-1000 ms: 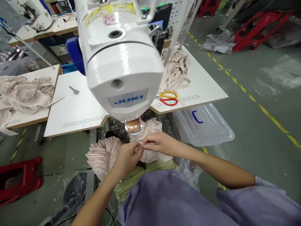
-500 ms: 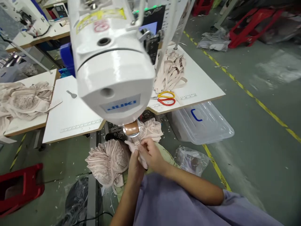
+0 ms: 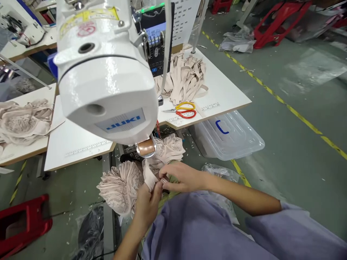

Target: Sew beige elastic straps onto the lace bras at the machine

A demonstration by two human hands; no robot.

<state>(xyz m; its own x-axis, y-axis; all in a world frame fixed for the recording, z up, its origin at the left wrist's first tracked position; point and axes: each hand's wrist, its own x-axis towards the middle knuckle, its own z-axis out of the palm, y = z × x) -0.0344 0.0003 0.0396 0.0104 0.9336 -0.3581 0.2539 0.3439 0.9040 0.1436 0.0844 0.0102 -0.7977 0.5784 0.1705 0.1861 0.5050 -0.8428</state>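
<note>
Below the head of a white JUKI sewing machine point(image 3: 108, 90), my two hands meet in front of my lap. My left hand point(image 3: 148, 202) is closed on a beige fabric strip point(image 3: 149, 176), which rises in a loop above the fingers. From the right, my right hand point(image 3: 184, 176) pinches the end of the same piece beside the left fingertips. A bundle of beige lace cups point(image 3: 119, 189) lies just left of my hands. More lace pieces point(image 3: 172, 148) sit behind them, near the round metal part with a copper-coloured face point(image 3: 146, 147).
Yellow-and-red-handled scissors point(image 3: 185, 110) and a heap of beige straps point(image 3: 187, 77) lie on the white table point(image 3: 227, 90). A clear lidded box point(image 3: 230, 135) is below its edge. Beige garments point(image 3: 24, 121) lie at left; a red stool point(image 3: 24, 220) stands lower left.
My view has shifted, so the machine appears further left. My right hand has turned more level, and the fabric strip now stands up in a loop between my hands.
</note>
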